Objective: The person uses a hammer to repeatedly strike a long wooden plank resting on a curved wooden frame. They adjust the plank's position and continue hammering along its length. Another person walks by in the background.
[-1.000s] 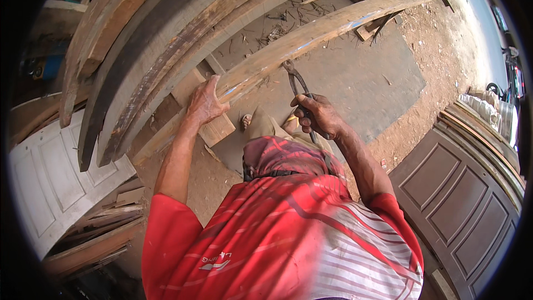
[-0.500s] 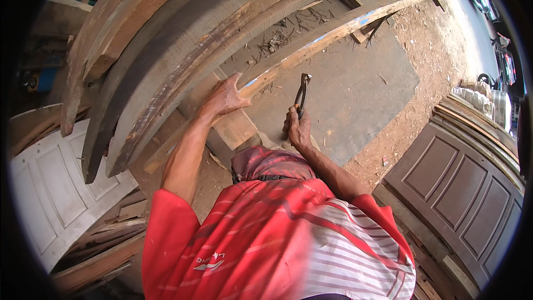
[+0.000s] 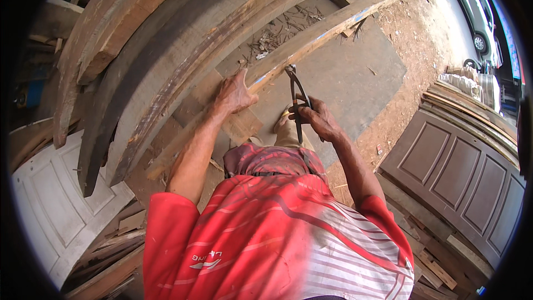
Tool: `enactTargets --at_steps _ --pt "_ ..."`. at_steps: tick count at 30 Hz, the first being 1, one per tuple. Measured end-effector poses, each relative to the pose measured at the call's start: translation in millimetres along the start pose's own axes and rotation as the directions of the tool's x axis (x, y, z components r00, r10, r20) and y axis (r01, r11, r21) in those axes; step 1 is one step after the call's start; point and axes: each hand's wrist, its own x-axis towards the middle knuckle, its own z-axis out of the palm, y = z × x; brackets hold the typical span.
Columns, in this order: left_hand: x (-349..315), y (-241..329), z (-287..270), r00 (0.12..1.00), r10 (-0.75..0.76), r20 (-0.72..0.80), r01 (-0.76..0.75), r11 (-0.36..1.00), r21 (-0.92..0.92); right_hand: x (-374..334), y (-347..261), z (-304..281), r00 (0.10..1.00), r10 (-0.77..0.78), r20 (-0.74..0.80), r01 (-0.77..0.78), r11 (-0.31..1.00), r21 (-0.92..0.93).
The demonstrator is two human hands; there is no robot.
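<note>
The left hand has its thumb and fingers set around the near end of the long curved brown wooden beam with blue marks, seemingly to steady it; the beam slants away to the upper right, above the flat grey sheet on the ground. A pale brown wooden block lies beneath that end, probably as a prop. The right hand holds the dark metal long-handled pincers, fingers curled about handles that stand apart, perhaps for easy squeezing (whether the head touches the beam's edge, I cannot tell). As for containers, none shows by the hands: thin brown wood scraps lie loose, while the white crinkled sack-like bundle at right hides any contents.
</note>
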Motion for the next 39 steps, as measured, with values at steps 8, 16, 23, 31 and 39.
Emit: enactTargets --at_steps 8,16,23,31,39 --pt "-3 8 18 0.994 0.065 -0.087 -0.065 0.998 0.01 10 -7 -54 0.96 0.142 0.241 -0.221 0.911 0.347" --pt "-2 8 33 0.98 0.136 -0.147 -0.111 0.979 0.169 12 26 -28 0.963 0.113 0.246 -0.243 0.761 0.601" --pt "-6 9 22 0.986 0.099 -0.137 -0.079 0.987 0.138 13 25 42 0.989 0.149 -0.003 -0.118 0.798 0.592" --pt "11 -5 16 0.998 0.055 -0.021 -0.053 0.995 0.079 61 77 96 0.934 0.0 -0.357 0.125 0.937 0.326" --pt "-3 14 10 0.999 0.035 -0.035 -0.031 0.996 0.088 34 76 85 0.918 -0.011 -0.397 0.143 0.942 0.304"
